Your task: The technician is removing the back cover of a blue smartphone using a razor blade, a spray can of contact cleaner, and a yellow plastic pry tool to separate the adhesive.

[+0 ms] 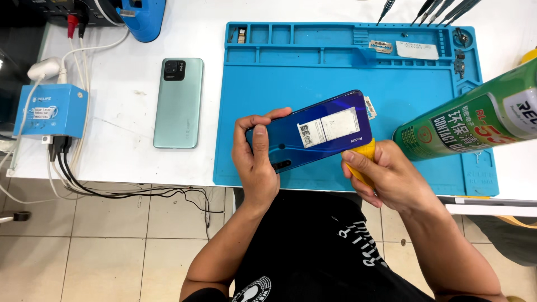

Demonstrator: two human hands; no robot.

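Observation:
My left hand (256,162) grips the left end of a glossy blue phone (330,120), back side up with white stickers on it, held over the blue work mat (391,84). My right hand (386,176) pinches a flat yellow tool (366,154) against the phone's lower right edge. A green spray can (470,126) lies tilted just right of that hand.
A pale green phone (179,103) lies face down on the white table left of the mat. A small blue box (51,111) with cables sits at the far left. Screwdrivers (442,8) stand behind the mat's compartments.

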